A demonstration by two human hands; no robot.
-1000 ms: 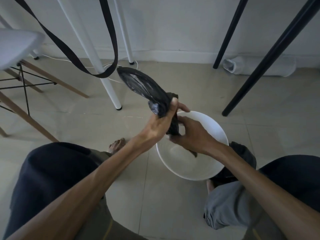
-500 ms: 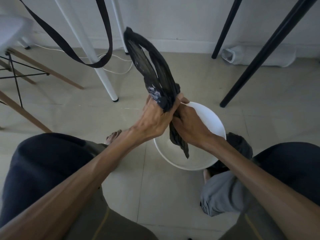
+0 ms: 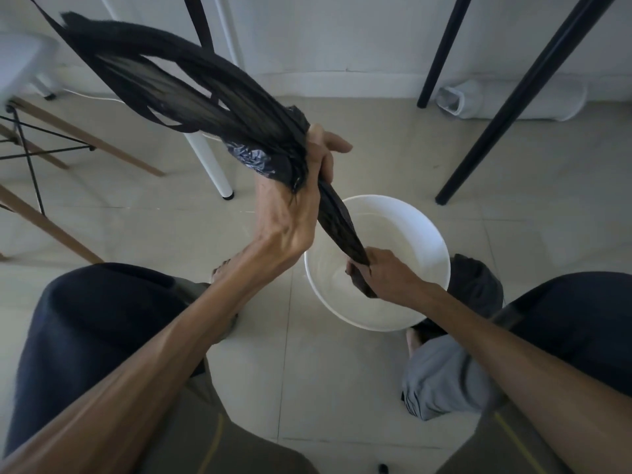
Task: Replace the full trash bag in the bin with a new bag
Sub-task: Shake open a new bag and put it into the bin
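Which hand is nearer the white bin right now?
Right. The right hand grips the lower end of the black bag over the mouth of the white bin; the left hand grips the bag higher up, beyond the bin's left rim.

Thin, crinkled black plastic bag (image 3: 246, 131); smooth, glossy white plastic bin (image 3: 434, 241).

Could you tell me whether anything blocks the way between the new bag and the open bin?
Nothing visible does: the black bag, gripped by the left hand and right hand, hangs right above the bare white bin.
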